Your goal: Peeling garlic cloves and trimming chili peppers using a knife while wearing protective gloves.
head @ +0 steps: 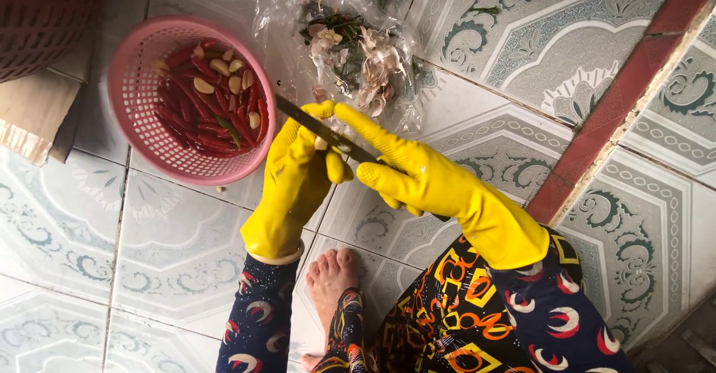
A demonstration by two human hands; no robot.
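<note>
Both hands wear yellow rubber gloves, likely because of the chillies. The right hand (418, 175) is wrapped tight round the handle of a knife (317, 128), forefinger stretched along the back of the blade to steady it; the blade tip points toward the pink basket (134, 130). The left hand (298, 171) is pinched together on a small pale piece, prob. a garlic clove (322, 143), pressed up against the blade from below, so thumb & knife can work on it; too small to tell peeling from trimming. Knife and clove sit just right of the basket, near its rim, so a finished clove has a short way to go.

Containers, all taken from the basket:
- The basket itself: round, pink, plastic mesh, standing on the tiled floor (179, 261). Inside are long red chillies (198, 116) w/ several peeled garlic cloves (224, 71) on top, mostly toward the upper right.
- Right of it and a bit further up: a clear plastic bag (388, 0) spread flat on the tiles, holding garlic skins and green stems (358, 56), i.e. the scraps pile.
- Upper left of it: part of a dark red woven basket (41, 15), contents not visible, w/ a piece of cardboard (30, 116) beneath.

Below the hands a bare foot (332, 276) rests on the tiles.
</note>
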